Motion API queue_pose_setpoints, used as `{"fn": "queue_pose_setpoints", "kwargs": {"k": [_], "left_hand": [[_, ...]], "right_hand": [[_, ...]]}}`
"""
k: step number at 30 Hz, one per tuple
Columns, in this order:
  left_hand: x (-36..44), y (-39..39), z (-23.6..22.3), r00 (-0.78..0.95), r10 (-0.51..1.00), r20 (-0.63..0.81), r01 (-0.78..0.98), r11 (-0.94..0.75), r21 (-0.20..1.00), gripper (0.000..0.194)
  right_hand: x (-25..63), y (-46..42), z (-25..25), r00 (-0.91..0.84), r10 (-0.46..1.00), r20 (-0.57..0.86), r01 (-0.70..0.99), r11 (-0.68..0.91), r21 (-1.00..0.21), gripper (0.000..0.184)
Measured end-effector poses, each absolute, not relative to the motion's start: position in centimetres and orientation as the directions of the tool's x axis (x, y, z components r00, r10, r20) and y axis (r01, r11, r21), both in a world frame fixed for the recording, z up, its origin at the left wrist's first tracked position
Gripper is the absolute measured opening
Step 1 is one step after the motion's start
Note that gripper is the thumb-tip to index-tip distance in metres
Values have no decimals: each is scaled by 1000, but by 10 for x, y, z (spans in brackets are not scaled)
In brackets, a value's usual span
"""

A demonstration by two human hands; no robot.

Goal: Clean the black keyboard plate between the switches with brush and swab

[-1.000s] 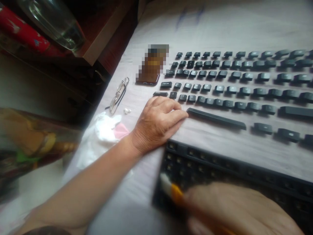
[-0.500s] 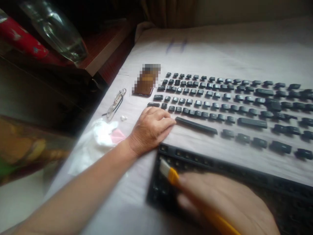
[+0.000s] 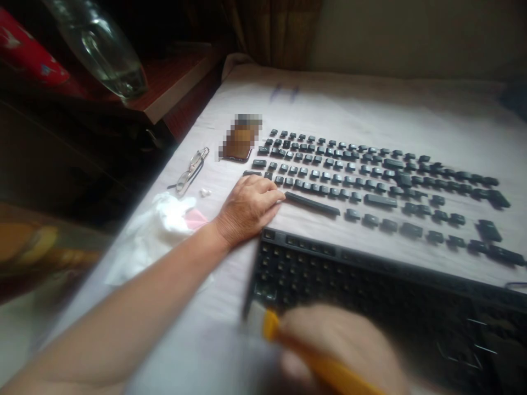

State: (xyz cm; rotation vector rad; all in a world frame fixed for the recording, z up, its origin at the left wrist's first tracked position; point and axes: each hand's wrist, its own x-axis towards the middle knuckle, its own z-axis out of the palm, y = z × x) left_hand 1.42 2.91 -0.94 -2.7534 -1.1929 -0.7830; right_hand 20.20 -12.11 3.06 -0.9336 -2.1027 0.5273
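In the head view, my right hand (image 3: 341, 334) is closed around a brush (image 3: 269, 325) with a yellow handle. Its pale tip is blurred at the left edge of a black keyboard base (image 3: 349, 277) stripped of its keycaps. My left hand (image 3: 249, 206) lies on the cloth, fingers stretched toward the left end of the space bar keycap (image 3: 313, 204). The fingertips are partly hidden, so whether they touch it I cannot tell. Rows of loose black keycaps (image 3: 325, 176) are laid out beyond the base.
A phone (image 3: 239, 145), partly pixelated, eyeglasses (image 3: 191, 171) and small white bits (image 3: 205, 192) lie left of the keycaps. White crumpled cloth (image 3: 158, 225) is beside my left forearm. A glass bottle (image 3: 102, 52) and a red patterned object (image 3: 28, 46) stand on a wooden table (image 3: 173, 85).
My right hand has drawn the brush toward me and left, from over the base's left keys to its edge. The view has shifted, showing more on the right. My left hand stays put.
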Motion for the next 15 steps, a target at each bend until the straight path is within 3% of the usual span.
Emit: {"fn": "queue_pose_setpoints", "kwargs": {"k": [6, 11, 15], "left_hand": [[12, 28, -8, 565, 677, 472, 692, -700, 175, 15], [11, 28, -5, 541, 665, 515, 699, -696, 164, 16], [12, 28, -4, 521, 667, 533, 709, -686, 165, 16]], "right_hand": [[225, -118, 30, -291, 832, 473, 711, 519, -474, 20], [228, -118, 22, -255, 822, 509, 749, 501, -434, 21], [222, -114, 19, -297, 759, 579, 713, 580, -395, 25]]}}
